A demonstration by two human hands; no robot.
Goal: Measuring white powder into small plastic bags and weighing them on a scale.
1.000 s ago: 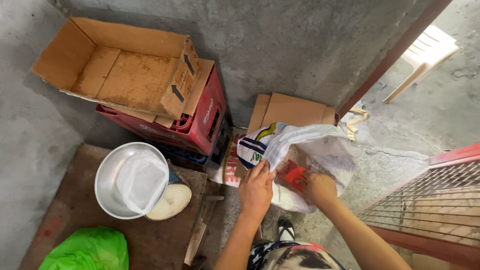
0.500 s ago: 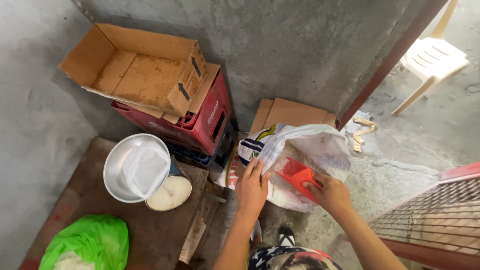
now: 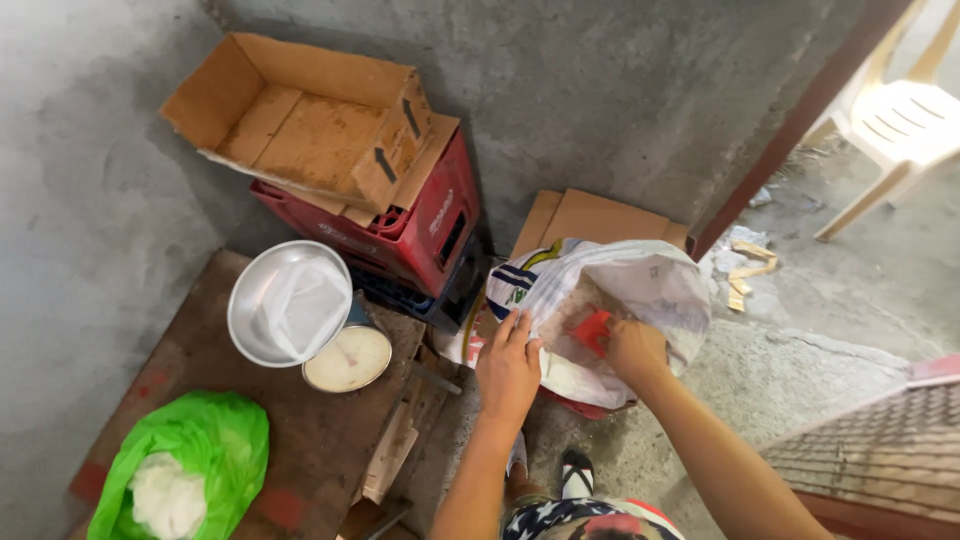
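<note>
A white woven sack (image 3: pixel 640 285) with printed colours stands open on the concrete floor in front of me. My left hand (image 3: pixel 508 368) grips the sack's near left rim and holds it open. My right hand (image 3: pixel 635 350) reaches inside the sack and is closed on a red scoop (image 3: pixel 592 332), which is partly hidden by the sack's folds. What lies deeper in the sack is hard to make out.
A red crate (image 3: pixel 435 215) against the wall carries an open cardboard box (image 3: pixel 300 120). A weighing scale (image 3: pixel 348 358) with a metal pan (image 3: pixel 288 300) sits on a brown board beside a green plastic bag (image 3: pixel 180 465). White plastic chair (image 3: pixel 900 120) at far right.
My view has shifted so the crate and box sit lower and further right. My right hand has gone deeper into the sack with the red scoop. My left hand stays on the rim.
</note>
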